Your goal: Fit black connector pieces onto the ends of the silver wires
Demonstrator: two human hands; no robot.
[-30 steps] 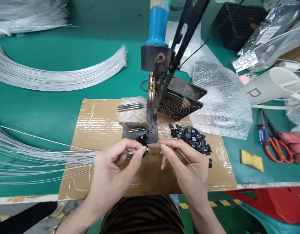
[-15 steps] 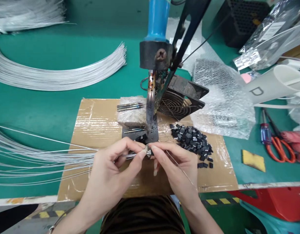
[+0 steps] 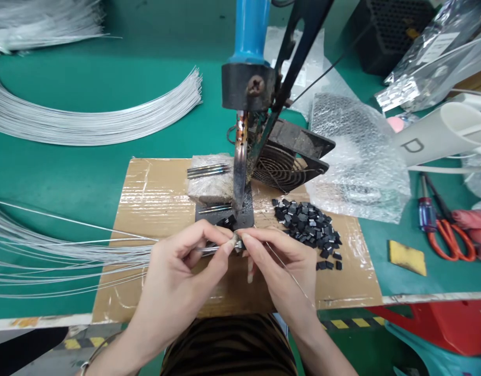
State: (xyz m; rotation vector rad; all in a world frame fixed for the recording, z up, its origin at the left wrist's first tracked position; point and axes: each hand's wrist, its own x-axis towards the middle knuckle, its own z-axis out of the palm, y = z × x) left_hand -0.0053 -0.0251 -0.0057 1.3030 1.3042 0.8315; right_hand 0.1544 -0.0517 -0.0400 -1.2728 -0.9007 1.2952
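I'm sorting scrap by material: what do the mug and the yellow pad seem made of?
The mug looks like smooth white ceramic or plastic; its even surface fits both. The yellow pad seems to be matte sponge, judging by its soft, uneven face.

Green tabletop (image 3: 123, 180), black-and-yellow striped floor tape (image 3: 350, 324), blue handle (image 3: 251, 32).

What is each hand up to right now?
Left hand: closed, pinching pale wires.
Right hand: closed, a single thin wire running across it; what its fingertips pinch cannot be told.
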